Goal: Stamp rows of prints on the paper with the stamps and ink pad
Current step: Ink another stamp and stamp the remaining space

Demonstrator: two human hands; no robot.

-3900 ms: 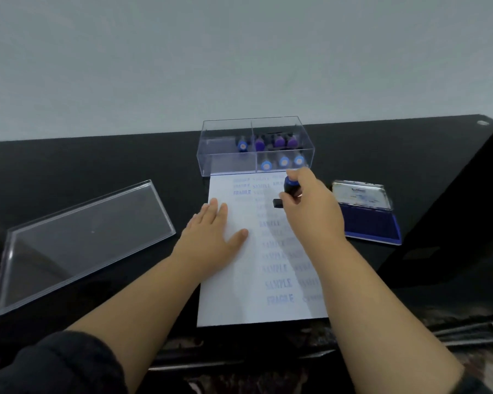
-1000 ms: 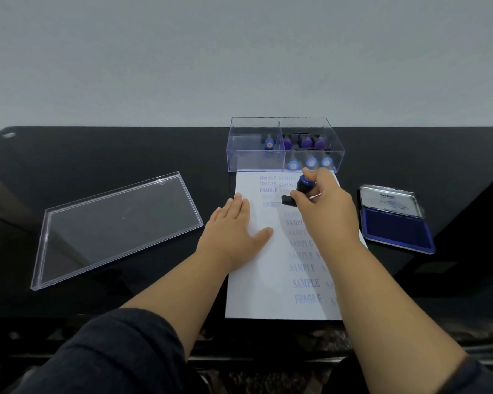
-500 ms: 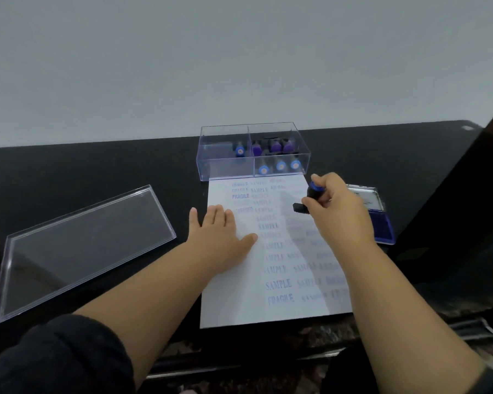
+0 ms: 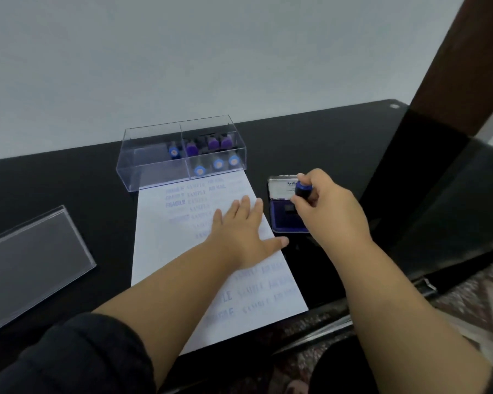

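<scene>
The right hand [image 4: 329, 211] pinches a blue-handled stamp [image 4: 302, 189] between curled fingers and thumb, with the handle's round blue top pointing up and slightly away from the camera and its dark base pointing down at the ink pad [image 4: 285, 213]. The stamp's long axis is close to upright; whether the base touches the blue ink surface cannot be told. The stamp sits at the far left edge of the right hand, protruding above the fingertips. The ink pad lies open on the black table [image 4: 339, 143], just beside the right edge of the paper [image 4: 165, 240], its silver lid raised on the far side. The left hand [image 4: 241, 237] lies flat on the paper, fingers straight and slightly spread, thumb extended toward the paper's right edge. The paper's long axis runs from near the table's front edge to the clear stamp box [image 4: 154, 163], and carries rows of blue prints reading FRAGILE and SAMPLE. The box's right compartment holds further stamps with blue and purple handles. A clear box lid [image 4: 26, 265] lies well apart to the left.
</scene>
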